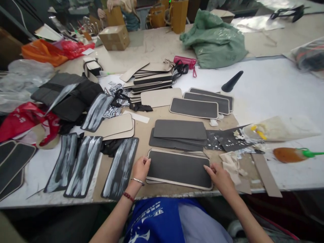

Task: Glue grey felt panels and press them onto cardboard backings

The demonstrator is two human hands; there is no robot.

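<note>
A black rounded panel with a beige border lies on a small stack of similar pieces at the table's front. My left hand pinches its left edge, fingers pressed together. At the panel's right end, the thumb and index finger of my right hand touch the edge, closed on it. Just behind lies a pile of plain dark grey panels. Left of my left hand, a black piece streaked with white glue rests on the table, with similar streaked pieces beyond it.
Behind are bordered panels, a stack of beige pieces and a black cone. An orange glue bottle lies at right. A green bag and a carton stand farther back, near another person's hand.
</note>
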